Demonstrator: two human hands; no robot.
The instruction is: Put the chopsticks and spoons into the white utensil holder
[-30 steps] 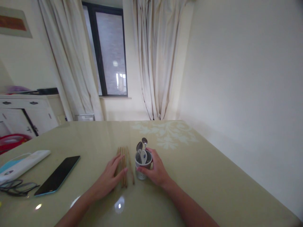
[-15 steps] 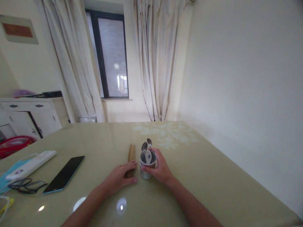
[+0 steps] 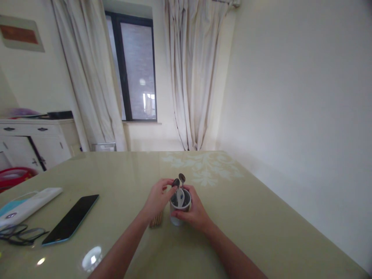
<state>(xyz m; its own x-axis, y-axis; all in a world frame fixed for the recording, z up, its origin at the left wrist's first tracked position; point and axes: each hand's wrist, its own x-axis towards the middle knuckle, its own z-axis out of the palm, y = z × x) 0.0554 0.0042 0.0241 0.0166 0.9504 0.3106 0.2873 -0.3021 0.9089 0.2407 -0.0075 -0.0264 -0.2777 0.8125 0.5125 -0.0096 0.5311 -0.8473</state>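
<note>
A round cup (image 3: 176, 220) stands upright on the table, and my right hand (image 3: 197, 211) grips it from the right side. Out of the cup rise two metal spoons, one on the left (image 3: 176, 183) and one farther back (image 3: 181, 178), plus a white ceramic spoon (image 3: 180, 198) with a dark blue mark. My left hand (image 3: 159, 196) is at the left metal spoon, with thumb and fingers closed on its bowl. Beneath that hand lies a bundle of wooden chopsticks (image 3: 156, 221), mostly covered by it.
To the left lie a black phone (image 3: 71, 219), a white power strip-like device (image 3: 31, 207), folded eyeglasses (image 3: 21, 234) and a light blue item (image 3: 10, 207). The glossy table (image 3: 261, 240) runs toward a wall on the right. A window and curtains stand behind.
My left hand has left the chopsticks, rising to the left metal spoon at the cup. My right hand still holds the cup. The view has shifted slightly.
</note>
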